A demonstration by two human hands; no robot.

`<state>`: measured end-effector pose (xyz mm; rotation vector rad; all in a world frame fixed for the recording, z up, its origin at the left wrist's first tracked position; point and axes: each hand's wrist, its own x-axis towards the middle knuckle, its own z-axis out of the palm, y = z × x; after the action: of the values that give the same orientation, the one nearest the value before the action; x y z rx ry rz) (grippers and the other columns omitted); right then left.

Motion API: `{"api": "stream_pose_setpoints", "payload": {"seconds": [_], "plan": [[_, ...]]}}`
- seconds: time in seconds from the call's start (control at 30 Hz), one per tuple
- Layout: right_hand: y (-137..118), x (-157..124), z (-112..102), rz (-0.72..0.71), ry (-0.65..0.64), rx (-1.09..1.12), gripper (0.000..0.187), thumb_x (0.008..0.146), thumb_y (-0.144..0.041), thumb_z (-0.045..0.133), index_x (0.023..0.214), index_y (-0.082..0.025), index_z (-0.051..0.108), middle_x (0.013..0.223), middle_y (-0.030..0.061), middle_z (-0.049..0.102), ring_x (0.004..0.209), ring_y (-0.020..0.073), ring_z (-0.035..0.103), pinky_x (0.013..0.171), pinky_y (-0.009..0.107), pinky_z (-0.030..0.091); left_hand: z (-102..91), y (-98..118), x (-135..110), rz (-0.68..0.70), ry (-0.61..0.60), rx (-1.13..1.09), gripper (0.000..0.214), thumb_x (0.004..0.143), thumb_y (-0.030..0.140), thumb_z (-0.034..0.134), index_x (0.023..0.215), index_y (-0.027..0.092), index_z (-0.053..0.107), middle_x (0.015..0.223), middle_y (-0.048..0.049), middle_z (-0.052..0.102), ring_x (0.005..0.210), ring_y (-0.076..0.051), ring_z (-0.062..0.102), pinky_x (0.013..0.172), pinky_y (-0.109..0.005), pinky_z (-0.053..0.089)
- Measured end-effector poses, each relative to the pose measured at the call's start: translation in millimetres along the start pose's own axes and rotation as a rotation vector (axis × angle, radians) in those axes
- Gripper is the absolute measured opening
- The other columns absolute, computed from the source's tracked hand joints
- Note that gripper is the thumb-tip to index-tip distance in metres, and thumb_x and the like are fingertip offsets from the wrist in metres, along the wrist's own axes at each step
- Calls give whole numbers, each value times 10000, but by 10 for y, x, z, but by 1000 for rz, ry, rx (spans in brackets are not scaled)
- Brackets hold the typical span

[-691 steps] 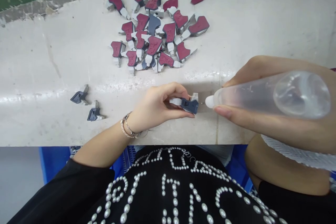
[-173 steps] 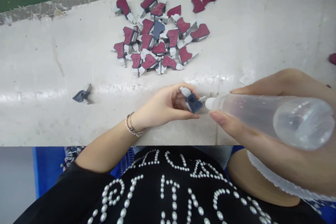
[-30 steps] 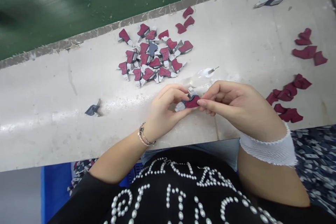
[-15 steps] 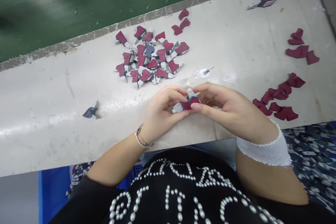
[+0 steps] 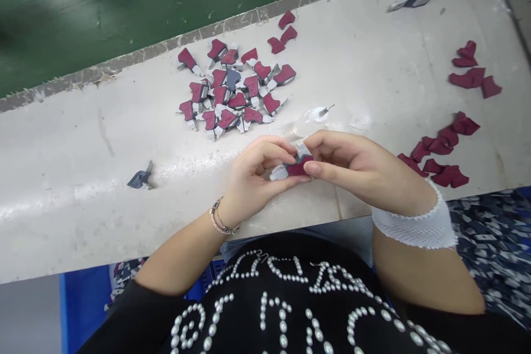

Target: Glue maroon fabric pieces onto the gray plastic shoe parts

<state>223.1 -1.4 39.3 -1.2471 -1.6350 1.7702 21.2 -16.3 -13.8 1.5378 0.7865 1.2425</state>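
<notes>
A: What do we see at the centre?

B: We see the left hand (image 5: pixel 259 165) and right hand (image 5: pixel 357 161) pinching a grey part (image 5: pixel 295 168), held narrowly between them, near the worktop's (image 5: pixel 83 221) front edge.

A: And beyond?

B: Apparently a clear squeeze bottle (image 5: pixel 310 119), just behind the fingers.

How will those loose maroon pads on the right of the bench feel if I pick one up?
The loose maroon pads will probably feel light and floppy, since they look thin and lie flat, some overlapping. Their matte surface suggests a soft rubbery or fabric-like sheet that shouldn't be very slippery. With flat, angular outlines, they seem unlikely to roll.
</notes>
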Motion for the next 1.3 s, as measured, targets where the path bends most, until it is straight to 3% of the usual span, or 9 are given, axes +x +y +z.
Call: {"api": "stream_pose_setpoints", "payload": {"seconds": [0.23,0.43,0.57,0.7,0.8,0.97,1.1,1.2,1.3], "plan": [[-6,-4,-14,-54,-17,37,259,975,-475,601,917,-228,652,843,11,607,788,170,586,704,306,470,-14,-20,-5,26,-23,32,328,735,226,878,972,219,652,1020,-30,656,956,-138,690,820,-275,655],[-64,-35,114,-70,105,-179,260,1020,-431,497,897,-232,610,829,12,591,761,180,554,681,338,427,-19,-18,12,81,-2,80,309,727,246,883,939,212,660,981,-27,667,905,-139,692,790,-292,648],[-83,-68,173,-59,148,-193,288,1026,-458,472,876,-241,589,788,11,571,738,187,550,652,334,423,-9,7,26,94,10,69,303,734,280,878,920,218,648,952,-15,669,888,-127,698,774,-270,658],[-75,-117,151,-65,123,-164,257,1025,-461,492,1120,-253,609,919,37,650,923,232,627,724,334,472,7,24,21,21,65,-3,293,751,309,865,924,226,644,961,-11,669,900,-119,711,786,-253,668],[-67,-137,125,-96,134,-230,274,1035,-408,484,1222,-230,577,919,36,667,871,211,638,700,327,477,4,21,5,-26,70,11,301,763,280,861,980,223,662,991,-19,688,928,-130,727,812,-249,670],[-46,-164,97,-222,174,-589,291,1039,-321,455,1242,-157,584,1027,102,696,859,230,651,736,373,487,-42,30,-7,-118,-52,161,376,796,232,836,1129,216,662,1011,-19,763,870,-121,754,809,-219,653],[-50,-201,82,-315,106,-777,297,1047,-279,419,1216,-106,591,1039,153,693,906,276,660,753,414,505,-86,79,17,-93,-162,222,278,790,184,833,1030,209,694,885,11,777,713,-88,710,683,-185,610],[-76,-208,72,-368,38,-807,237,1023,-183,427,1161,-117,608,911,98,670,834,238,633,710,377,506,-93,126,29,-271,-190,104,177,780,201,840,876,182,692,795,3,753,698,-107,706,649,-204,597],[-89,-203,59,-417,-17,-803,257,1002,-123,434,1204,-138,592,931,74,664,860,221,610,736,354,511,-74,162,19,-420,-184,-57,188,792,259,834,832,169,673,816,-22,755,743,-136,732,678,-242,619]]}}
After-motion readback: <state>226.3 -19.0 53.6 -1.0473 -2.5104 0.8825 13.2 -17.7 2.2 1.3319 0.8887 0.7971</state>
